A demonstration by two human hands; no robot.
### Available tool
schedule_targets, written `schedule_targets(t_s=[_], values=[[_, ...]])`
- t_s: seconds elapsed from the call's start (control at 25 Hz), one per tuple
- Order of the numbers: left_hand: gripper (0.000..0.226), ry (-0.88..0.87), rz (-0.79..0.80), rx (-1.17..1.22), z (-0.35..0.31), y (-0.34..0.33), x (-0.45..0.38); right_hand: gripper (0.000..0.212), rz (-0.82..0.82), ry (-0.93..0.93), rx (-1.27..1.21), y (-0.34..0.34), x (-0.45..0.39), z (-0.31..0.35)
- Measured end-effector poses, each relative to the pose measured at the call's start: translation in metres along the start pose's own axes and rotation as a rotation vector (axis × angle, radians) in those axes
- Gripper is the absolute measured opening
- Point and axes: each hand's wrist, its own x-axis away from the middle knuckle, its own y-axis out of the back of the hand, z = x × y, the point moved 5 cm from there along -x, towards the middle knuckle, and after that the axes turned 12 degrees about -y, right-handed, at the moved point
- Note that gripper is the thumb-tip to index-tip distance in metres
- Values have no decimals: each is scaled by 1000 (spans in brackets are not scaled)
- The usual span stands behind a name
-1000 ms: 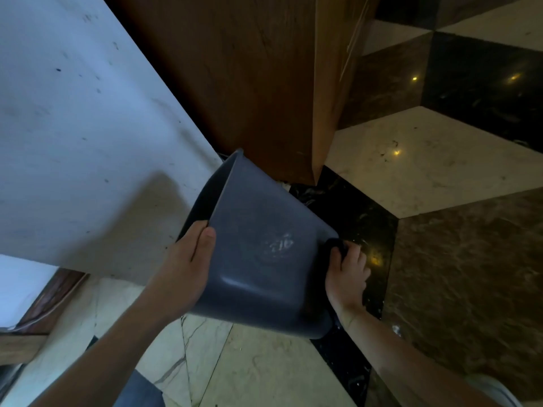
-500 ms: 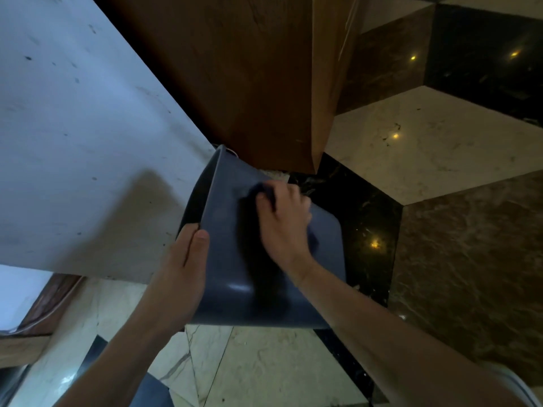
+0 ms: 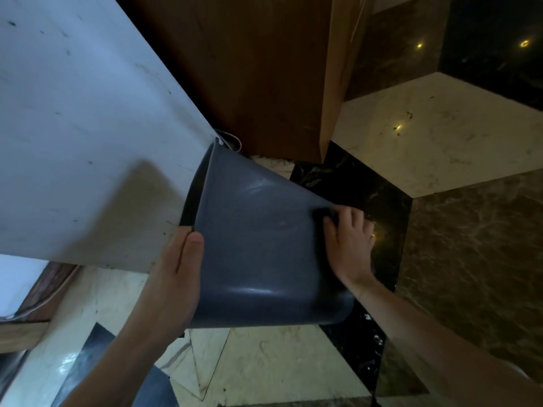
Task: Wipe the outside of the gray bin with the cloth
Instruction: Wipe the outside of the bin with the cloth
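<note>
The gray bin [image 3: 258,245] is held tilted in the air, its open mouth turned up and to the left toward the white wall, its base low on the right. My left hand [image 3: 176,277] grips its left side near the rim, thumb on the outer wall. My right hand [image 3: 349,239] presses a dark cloth [image 3: 321,214] against the bin's right outer side; only a small dark edge of the cloth shows above my fingers. A faint damp sheen marks the wall between my hands.
A white wall [image 3: 82,127] fills the left. A brown wooden cabinet [image 3: 258,69] stands behind the bin, a thin white cable [image 3: 232,139] at its foot. Polished marble floor tiles [image 3: 440,136] in cream, brown and black spread right and below.
My right hand has slid with the cloth from the upper middle of the bin's wall to its right side. My left hand keeps the same hold near the rim.
</note>
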Motion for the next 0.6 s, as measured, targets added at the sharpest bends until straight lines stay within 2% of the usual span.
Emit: schedule_targets(t_s=[0.08, 0.16, 0.24, 0.4, 0.52, 0.6], values=[[33, -15, -7, 16, -5, -4, 0, 32, 26, -159, -41, -1, -22, -7], [34, -30, -10, 24, -10, -6, 4, 33, 20, -122, -8, 0, -25, 18], [33, -47, -8, 34, -11, -7, 5, 32, 30, 26, -22, 2, -10, 66], [29, -77, -36, 72, -5, -9, 3, 24, 60, 506, -90, 7, 78, 148], [30, -14, -53, 94, 12, -6, 12, 26, 182, 743, -66, 6, 131, 123], [33, 27, -48, 97, 22, -5, 18, 25, 128, 729, 16, 8, 119, 81]])
